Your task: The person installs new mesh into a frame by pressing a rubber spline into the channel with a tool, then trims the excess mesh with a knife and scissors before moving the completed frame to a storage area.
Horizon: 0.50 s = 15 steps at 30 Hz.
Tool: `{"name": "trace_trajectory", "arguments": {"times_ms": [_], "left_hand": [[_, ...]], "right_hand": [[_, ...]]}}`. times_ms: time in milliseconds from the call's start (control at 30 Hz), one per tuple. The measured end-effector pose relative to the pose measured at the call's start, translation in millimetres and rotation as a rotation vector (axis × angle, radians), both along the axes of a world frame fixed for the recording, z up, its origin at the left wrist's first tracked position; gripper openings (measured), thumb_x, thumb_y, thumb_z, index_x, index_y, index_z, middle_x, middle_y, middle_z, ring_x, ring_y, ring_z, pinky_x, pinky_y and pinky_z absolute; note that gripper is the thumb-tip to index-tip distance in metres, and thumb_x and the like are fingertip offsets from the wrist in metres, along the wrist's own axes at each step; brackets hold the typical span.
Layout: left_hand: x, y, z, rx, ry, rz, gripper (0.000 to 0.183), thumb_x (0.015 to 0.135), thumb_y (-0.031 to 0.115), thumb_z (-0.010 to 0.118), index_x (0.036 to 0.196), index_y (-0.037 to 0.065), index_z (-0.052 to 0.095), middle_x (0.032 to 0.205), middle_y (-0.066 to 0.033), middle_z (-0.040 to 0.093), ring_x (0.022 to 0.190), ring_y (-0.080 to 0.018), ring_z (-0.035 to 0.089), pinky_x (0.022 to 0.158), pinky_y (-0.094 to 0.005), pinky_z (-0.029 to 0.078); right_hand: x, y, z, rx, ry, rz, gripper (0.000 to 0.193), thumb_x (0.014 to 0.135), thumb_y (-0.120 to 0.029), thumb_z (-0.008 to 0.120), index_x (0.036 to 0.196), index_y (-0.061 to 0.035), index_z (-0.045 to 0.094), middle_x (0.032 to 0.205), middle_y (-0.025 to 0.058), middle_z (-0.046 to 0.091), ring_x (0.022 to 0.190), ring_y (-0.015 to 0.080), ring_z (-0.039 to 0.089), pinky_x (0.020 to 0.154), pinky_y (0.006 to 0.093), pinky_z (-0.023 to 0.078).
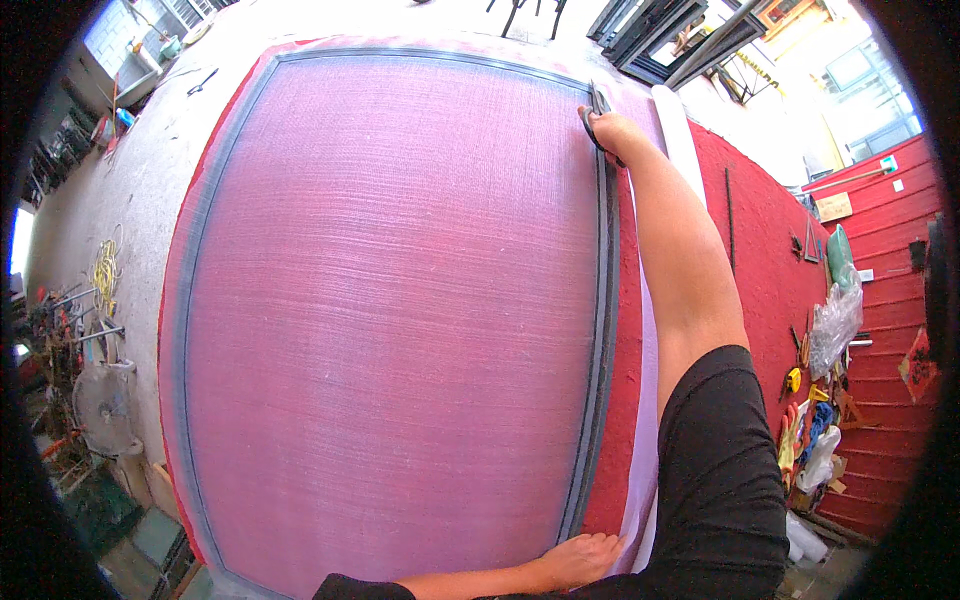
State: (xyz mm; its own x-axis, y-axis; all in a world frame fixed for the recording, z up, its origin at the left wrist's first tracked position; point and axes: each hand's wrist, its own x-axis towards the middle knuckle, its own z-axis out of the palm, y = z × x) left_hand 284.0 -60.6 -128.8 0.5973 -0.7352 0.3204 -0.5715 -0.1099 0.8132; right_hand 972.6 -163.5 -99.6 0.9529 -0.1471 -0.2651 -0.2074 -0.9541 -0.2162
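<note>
Mesh [390, 300], spread across grey frame [599, 350] on red cloth [740, 200]; right hand [612, 134], grip closed around scissors [600, 98], far right corner; left hand [583, 560], curled, nearer right corner, whether clamped on anything cannot be told.

The screen [390, 300] lies on the desk [625, 420], the fan [103, 402] and cord [107, 266] to its left and the roll [678, 135] just to its right. The scissors [600, 100] and right hand [610, 132] are at its far right corner, the left hand [583, 560] at its near right corner. Frames [655, 42] stand behind it, toward the right.
</note>
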Motion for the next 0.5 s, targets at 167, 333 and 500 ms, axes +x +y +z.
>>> {"name": "trace_trajectory", "arguments": {"times_ms": [167,333,500], "left_hand": [[-2.0,-2.0,-1.8,0.028,-0.022,-0.008,0.052,0.093,0.018,0.057,0.136,-0.01,0.064,0.09,-0.0065,0.06,0.081,-0.0201,0.064,0.072,-0.0318,0.054],[3.0,1.7,7.7,0.035,0.041,-0.026,0.05,0.094,0.018,0.057,0.135,-0.01,0.063,0.091,-0.0075,0.062,0.082,-0.0204,0.066,0.073,-0.0315,0.054],[-3.8,-5.5,0.9,0.01,0.076,0.0,0.05,0.095,0.018,0.056,0.136,-0.009,0.063,0.091,-0.0069,0.064,0.081,-0.0207,0.066,0.073,-0.032,0.055]], "right_hand": [[3.0,3.0,2.0,-0.022,0.002,-0.003,0.091,0.106,-0.079,0.038,0.097,0.0037,0.073,0.072,0.0173,0.068,0.059,0.031,0.068,0.06,0.0497,0.054],[-3.3,-5.4,8.3,0.003,0.041,-0.072,0.084,0.103,-0.079,0.048,0.091,0.0009,0.071,0.069,0.0129,0.062,0.057,0.0266,0.062,0.053,0.0448,0.048],[-43.6,-24.5,22.3,0.312,0.134,-0.131,0.072,0.094,-0.079,0.067,0.081,-0.0079,0.065,0.063,0.0062,0.052,0.052,0.0201,0.052,0.048,0.0393,0.039]]}}
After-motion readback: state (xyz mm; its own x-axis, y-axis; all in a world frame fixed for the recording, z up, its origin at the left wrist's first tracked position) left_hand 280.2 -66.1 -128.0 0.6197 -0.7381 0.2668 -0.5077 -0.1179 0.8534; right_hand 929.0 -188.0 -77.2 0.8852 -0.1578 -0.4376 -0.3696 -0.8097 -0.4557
